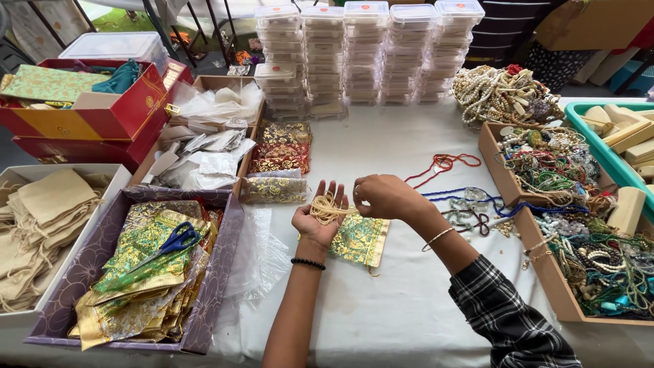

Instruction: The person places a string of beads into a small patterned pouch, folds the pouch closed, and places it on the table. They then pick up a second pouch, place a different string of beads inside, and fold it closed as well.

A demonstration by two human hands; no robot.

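My left hand (pixel 319 217) is palm up over the white table, with a coiled cream bead strand (pixel 328 207) lying in it. Just right of it, my right hand (pixel 381 195) pinches the end of that strand with closed fingers. Under both hands lies a green and gold brocade pouch (pixel 361 240) on the tablecloth. A black bead bracelet sits on my left wrist and a thin bangle on my right.
A purple box (pixel 216 272) of brocade pouches with blue scissors (pixel 174 242) is at left, beside a box of beige cloth bags (pixel 41 225). Stacked clear plastic boxes (pixel 361 54) stand at the back. Cardboard trays of bead necklaces (pixel 579 225) fill the right. Red and blue strands (pixel 446 163) lie loose.
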